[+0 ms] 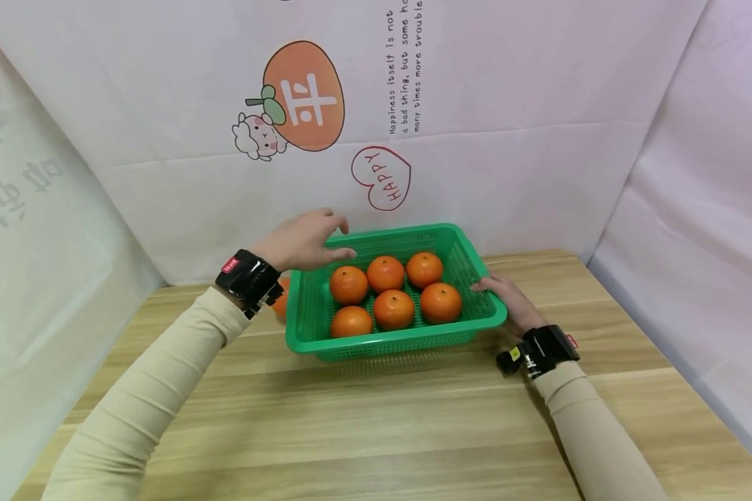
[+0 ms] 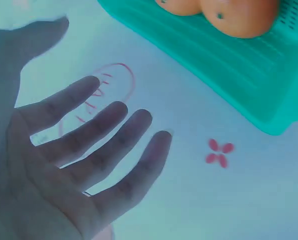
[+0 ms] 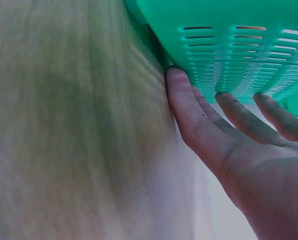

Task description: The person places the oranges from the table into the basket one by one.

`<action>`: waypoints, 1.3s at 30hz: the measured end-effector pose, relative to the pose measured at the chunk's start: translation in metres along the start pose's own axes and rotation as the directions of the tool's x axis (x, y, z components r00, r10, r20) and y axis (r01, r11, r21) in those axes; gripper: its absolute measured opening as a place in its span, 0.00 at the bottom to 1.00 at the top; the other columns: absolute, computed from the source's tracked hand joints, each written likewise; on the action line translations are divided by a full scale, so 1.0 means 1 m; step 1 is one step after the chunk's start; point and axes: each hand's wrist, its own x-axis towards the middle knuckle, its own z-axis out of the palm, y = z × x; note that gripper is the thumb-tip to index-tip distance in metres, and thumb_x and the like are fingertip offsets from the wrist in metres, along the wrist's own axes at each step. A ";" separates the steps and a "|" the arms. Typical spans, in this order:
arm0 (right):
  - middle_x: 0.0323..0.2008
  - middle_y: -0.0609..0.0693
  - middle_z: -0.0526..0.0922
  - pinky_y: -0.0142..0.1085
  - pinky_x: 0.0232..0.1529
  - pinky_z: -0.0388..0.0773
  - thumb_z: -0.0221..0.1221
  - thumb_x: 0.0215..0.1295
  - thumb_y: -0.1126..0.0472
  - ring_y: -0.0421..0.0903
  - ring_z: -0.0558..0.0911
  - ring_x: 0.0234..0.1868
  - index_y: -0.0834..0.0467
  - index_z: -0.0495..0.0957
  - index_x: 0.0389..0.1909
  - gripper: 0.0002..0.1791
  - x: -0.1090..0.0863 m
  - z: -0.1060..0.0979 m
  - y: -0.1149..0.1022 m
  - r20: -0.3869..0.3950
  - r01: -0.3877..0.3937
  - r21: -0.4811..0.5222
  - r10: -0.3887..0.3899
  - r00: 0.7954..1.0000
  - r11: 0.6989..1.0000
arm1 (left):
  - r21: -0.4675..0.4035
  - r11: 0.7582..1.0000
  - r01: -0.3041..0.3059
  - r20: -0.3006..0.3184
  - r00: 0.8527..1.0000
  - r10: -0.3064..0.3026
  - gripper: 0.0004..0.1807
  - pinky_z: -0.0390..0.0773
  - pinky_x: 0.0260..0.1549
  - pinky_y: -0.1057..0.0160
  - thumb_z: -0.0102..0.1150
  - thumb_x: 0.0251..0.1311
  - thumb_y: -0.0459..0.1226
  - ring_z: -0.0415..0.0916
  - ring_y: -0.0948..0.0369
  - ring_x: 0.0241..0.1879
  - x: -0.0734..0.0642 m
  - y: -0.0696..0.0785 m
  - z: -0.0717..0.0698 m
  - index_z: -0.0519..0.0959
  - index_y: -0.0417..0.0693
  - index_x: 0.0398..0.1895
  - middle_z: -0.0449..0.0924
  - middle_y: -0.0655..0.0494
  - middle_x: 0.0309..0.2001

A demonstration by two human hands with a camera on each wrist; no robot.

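A green plastic basket (image 1: pixel 395 341) with slotted walls holds several oranges (image 1: pixel 393 309) in two rows. My left hand (image 1: pixel 306 240) hovers over the basket's far left corner, its fingers spread and nothing in them; in the left wrist view the palm and fingers (image 2: pixel 129 180) show apart from the basket. At the basket's right end, my right hand (image 1: pixel 512 300) grips the rim, one digit reaching over the edge. From the right wrist view, fingers (image 3: pixel 201 112) touch the outer slotted wall low down, close to the table. Another orange (image 1: pixel 280 300), partly hidden by the left wrist, sits outside the basket's left end.
The wood-grain table (image 1: pixel 351 431) runs under the basket and both arms. A white printed cloth (image 1: pixel 507 139) hangs right behind the basket, and further white cloth (image 1: pixel 44 209) stands along the sides. Each wrist wears a black camera band.
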 end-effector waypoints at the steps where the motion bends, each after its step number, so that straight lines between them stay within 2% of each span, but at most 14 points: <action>1: 0.57 0.49 0.81 0.32 0.46 0.86 0.47 0.76 0.59 0.39 0.87 0.47 0.67 0.49 0.83 0.39 0.000 0.000 0.000 0.000 0.000 0.001 0.000 1.000 1.000 | -0.001 1.000 0.008 -0.020 1.000 -0.008 0.27 0.81 0.56 0.49 0.65 0.70 0.54 0.79 0.50 0.51 -0.001 -0.004 0.001 0.79 0.46 0.61 0.80 0.46 0.56; 6: 0.52 0.44 0.84 0.32 0.46 0.87 0.47 0.76 0.59 0.39 0.88 0.46 0.68 0.49 0.82 0.38 0.000 0.000 0.000 0.009 -0.002 0.009 0.002 1.000 1.000 | -0.007 0.999 0.034 -0.041 0.999 -0.035 0.24 0.80 0.59 0.48 0.64 0.71 0.51 0.79 0.48 0.54 -0.008 -0.022 0.009 0.79 0.43 0.59 0.80 0.43 0.58; 10: 0.53 0.45 0.83 0.32 0.47 0.87 0.47 0.76 0.59 0.38 0.88 0.47 0.68 0.48 0.82 0.39 0.000 0.000 0.000 0.012 0.000 0.009 -0.001 1.000 1.000 | -0.028 0.996 0.083 -0.052 0.995 -0.085 0.24 0.80 0.60 0.45 0.64 0.71 0.50 0.79 0.47 0.57 -0.013 -0.039 0.016 0.78 0.42 0.60 0.78 0.41 0.64; 18: 0.51 0.41 0.84 0.31 0.47 0.86 0.47 0.76 0.60 0.38 0.87 0.46 0.69 0.48 0.82 0.38 -0.002 -0.002 0.000 0.007 0.004 0.021 -0.005 1.000 1.000 | -0.088 0.985 0.147 -0.087 0.984 -0.155 0.25 0.79 0.60 0.42 0.63 0.72 0.47 0.77 0.43 0.56 -0.021 -0.077 0.029 0.75 0.38 0.62 0.77 0.35 0.64; 22: 0.50 0.40 0.84 0.31 0.47 0.86 0.47 0.75 0.61 0.38 0.87 0.46 0.70 0.48 0.82 0.38 -0.003 -0.003 0.000 0.003 0.006 0.029 -0.006 1.000 1.000 | -0.119 0.977 0.176 -0.091 0.978 -0.187 0.26 0.78 0.60 0.40 0.61 0.73 0.46 0.77 0.41 0.58 -0.026 -0.090 0.033 0.75 0.35 0.62 0.77 0.32 0.62; 27: 0.50 0.41 0.84 0.32 0.47 0.86 0.47 0.75 0.60 0.38 0.87 0.46 0.70 0.49 0.81 0.38 -0.002 -0.001 0.001 0.004 0.001 0.028 -0.001 1.000 1.000 | -0.107 0.972 0.207 -0.094 0.972 -0.217 0.27 0.79 0.58 0.40 0.60 0.73 0.45 0.77 0.40 0.57 -0.034 -0.106 0.037 0.74 0.32 0.62 0.78 0.30 0.58; 34: 0.48 0.40 0.85 0.31 0.45 0.86 0.47 0.75 0.61 0.37 0.87 0.44 0.71 0.49 0.81 0.38 -0.001 0.000 -0.001 -0.009 0.000 0.025 0.000 1.000 1.000 | -0.086 0.966 0.244 -0.068 0.966 -0.250 0.27 0.79 0.56 0.39 0.59 0.73 0.46 0.78 0.40 0.54 -0.045 -0.133 0.043 0.75 0.32 0.63 0.77 0.29 0.60; 39: 0.48 0.40 0.85 0.31 0.44 0.87 0.47 0.76 0.60 0.37 0.88 0.44 0.70 0.49 0.81 0.38 -0.001 0.000 -0.001 -0.012 0.001 0.026 -0.001 1.000 1.000 | -0.101 0.964 0.247 -0.084 0.963 -0.256 0.26 0.78 0.58 0.38 0.58 0.74 0.45 0.76 0.38 0.58 -0.049 -0.141 0.045 0.75 0.32 0.62 0.76 0.28 0.61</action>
